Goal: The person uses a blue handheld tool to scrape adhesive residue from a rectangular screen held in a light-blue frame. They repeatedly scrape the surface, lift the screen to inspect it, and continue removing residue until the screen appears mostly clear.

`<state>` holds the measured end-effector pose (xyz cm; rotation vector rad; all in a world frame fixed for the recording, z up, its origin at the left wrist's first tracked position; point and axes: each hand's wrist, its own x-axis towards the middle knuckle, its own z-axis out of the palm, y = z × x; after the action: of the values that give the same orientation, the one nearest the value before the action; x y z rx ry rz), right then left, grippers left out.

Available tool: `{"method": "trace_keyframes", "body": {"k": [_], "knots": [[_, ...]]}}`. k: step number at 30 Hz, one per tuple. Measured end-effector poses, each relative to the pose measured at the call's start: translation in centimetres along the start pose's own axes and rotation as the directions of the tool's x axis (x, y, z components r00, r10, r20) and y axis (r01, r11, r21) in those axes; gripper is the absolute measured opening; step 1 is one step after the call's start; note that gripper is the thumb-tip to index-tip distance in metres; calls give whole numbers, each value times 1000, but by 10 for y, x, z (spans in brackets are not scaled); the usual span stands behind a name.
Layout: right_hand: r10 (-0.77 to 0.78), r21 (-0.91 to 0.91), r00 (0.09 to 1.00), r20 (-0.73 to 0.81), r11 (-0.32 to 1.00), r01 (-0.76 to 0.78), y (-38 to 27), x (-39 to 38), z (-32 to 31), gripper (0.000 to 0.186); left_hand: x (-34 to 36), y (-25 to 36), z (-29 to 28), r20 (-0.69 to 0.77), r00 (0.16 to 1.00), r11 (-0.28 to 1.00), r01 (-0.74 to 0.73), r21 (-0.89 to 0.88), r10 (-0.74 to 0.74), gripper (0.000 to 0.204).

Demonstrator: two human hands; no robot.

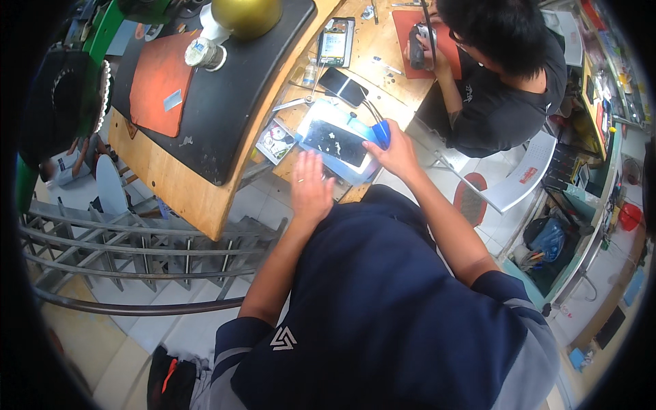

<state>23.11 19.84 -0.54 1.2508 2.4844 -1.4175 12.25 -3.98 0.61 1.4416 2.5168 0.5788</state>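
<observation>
A phone with a dark screen and white border (335, 142) lies on a pale blue-and-white pad (319, 109), with several light flecks on its screen. My left hand (312, 186) is open, its fingers stretched out beside the pad's near left corner. At the other end, my right hand (398, 154) closes around a blue object (381, 134) of a kind I cannot make out, with the thumb by the phone's right end. Thin metal tools (371, 111) stick out close to that blue object. Beyond the pad sits a second dark phone (343, 87).
Left of me, a wooden table carries a black mat (225, 96), an orange mat (160, 82), a white spool (205, 54) and a gold dome (247, 15). An opened device (335, 42) lies farther off. At right, a co-worker (512, 89) bends over a red mat (404, 41), near a white chair (523, 178).
</observation>
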Motion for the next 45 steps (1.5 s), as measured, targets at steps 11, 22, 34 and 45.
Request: {"method": "trace_keyframes", "body": {"k": [11, 22, 34, 45], "knots": [[43, -13, 997, -72, 999, -44, 16, -9, 11, 84, 13, 11, 25, 148, 985, 995, -91, 45, 84, 84], [20, 1, 997, -79, 1000, -20, 18, -5, 11, 83, 55, 35, 43, 80, 978, 979, -188, -76, 194, 77], [6, 44, 999, -41, 999, -4, 11, -7, 6, 77, 18, 18, 29, 20, 999, 998, 44, -37, -44, 79], [42, -2, 999, -1, 999, -42, 10, -5, 2, 76, -22, -7, 19, -155, 936, 934, 336, 122, -317, 80]]}}
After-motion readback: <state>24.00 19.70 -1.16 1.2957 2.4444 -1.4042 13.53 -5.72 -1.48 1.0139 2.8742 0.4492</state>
